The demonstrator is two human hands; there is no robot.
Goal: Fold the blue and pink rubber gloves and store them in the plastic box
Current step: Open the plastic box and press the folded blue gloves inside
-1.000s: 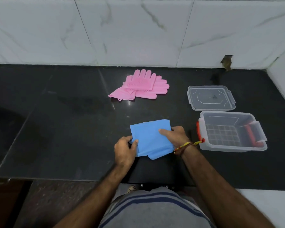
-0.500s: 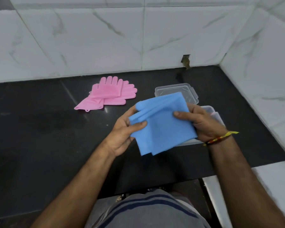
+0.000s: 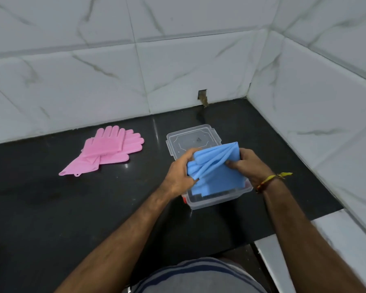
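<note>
Both hands are clamped on the folded blue gloves (image 3: 215,172), the left hand (image 3: 179,176) pinching their left edge and the right hand (image 3: 248,166) their right edge. The bundle's lower part sits inside the clear plastic box (image 3: 207,200) directly beneath the hands on the black table (image 3: 72,208). Just beyond lies the lid (image 3: 190,137); the pink gloves (image 3: 108,149) lie flat, far left of the left hand

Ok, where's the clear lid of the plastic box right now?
In the head view, the clear plastic lid lies flat on the black counter, right of centre, just behind the clear plastic box.
</note>
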